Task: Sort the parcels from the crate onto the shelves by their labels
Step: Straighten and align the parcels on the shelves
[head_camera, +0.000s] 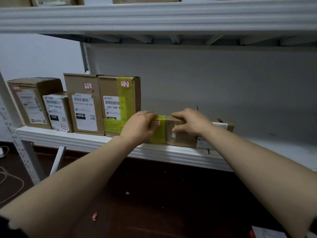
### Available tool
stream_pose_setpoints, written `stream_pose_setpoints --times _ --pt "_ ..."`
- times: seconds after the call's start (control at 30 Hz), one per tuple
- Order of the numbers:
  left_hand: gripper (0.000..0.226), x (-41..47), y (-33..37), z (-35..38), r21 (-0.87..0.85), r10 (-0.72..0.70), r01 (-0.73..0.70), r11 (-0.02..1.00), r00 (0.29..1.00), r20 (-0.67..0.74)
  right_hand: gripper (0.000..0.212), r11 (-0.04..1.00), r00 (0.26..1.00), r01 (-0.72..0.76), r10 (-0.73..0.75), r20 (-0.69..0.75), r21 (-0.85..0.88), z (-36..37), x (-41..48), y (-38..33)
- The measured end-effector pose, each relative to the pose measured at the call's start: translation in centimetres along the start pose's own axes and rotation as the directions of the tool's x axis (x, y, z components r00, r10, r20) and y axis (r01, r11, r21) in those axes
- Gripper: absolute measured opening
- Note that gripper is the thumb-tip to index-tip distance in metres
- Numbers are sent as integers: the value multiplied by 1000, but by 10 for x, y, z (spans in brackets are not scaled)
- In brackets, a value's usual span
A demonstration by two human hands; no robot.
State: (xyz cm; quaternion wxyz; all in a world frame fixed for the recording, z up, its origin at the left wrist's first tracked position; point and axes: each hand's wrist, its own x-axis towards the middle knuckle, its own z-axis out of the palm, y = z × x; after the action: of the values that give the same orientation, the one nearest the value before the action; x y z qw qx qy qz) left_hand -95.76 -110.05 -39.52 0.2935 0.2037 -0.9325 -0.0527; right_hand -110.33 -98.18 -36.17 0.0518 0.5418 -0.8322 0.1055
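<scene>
I am looking down two bare forearms at a white shelf (82, 140), and I am counting five parcels on it for certain. Four standing parcels (84, 103) are lining up in a row at the left, upright and touching side by side, their printed labels facing me. The rightmost of them is wearing strips of yellow-green tape. The fifth, a long parcel (181, 136) of brown card, is lying flat along the near edge of the shelf, just right of that row, with its own yellow-green band near its left end. Both hands are gripping it: the left hand (140, 126) is curling its fingers over the left end onto the tape, and the right hand (192, 122) is wrapping its fingers over the top with the thumb pressing the near face. More card with a white label is showing beyond the right wrist; I cannot tell whether it is the same parcel or another. I am counting four small red-edged stickers (88, 86), handwritten: three on the standing row and one on the long parcel beside the left fingers. One upper shelf (154, 16) is running overhead. On the dark floor (154, 194) below, one pink scrap (94, 216) is lying, and one pale cord (10, 182) is looping at the left edge.
</scene>
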Motion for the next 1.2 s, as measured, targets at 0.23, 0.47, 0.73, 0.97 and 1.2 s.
stream_pose_setpoints --times 0.23,0.47,0.73,0.97,1.2 --pt "56 -5 11 3 -8 -18 18 1000 1000 1 85 987 999 -9 1 -49 -158 6 -2 8" --pt "77 16 67 11 -41 98 -100 994 994 -48 80 993 903 -85 112 -414 83 -19 -42 50" --pt "66 41 210 61 -265 290 -290 920 956 -39 50 854 424 -183 516 -745 487 -39 -142 164" --pt "52 63 328 131 -567 227 -78 820 954 196 43 635 23 -277 755 -655 721 -41 -222 268" --pt "70 74 397 179 -719 158 271 640 870 468 74 304 289 -333 934 -210 893 -33 -263 342"
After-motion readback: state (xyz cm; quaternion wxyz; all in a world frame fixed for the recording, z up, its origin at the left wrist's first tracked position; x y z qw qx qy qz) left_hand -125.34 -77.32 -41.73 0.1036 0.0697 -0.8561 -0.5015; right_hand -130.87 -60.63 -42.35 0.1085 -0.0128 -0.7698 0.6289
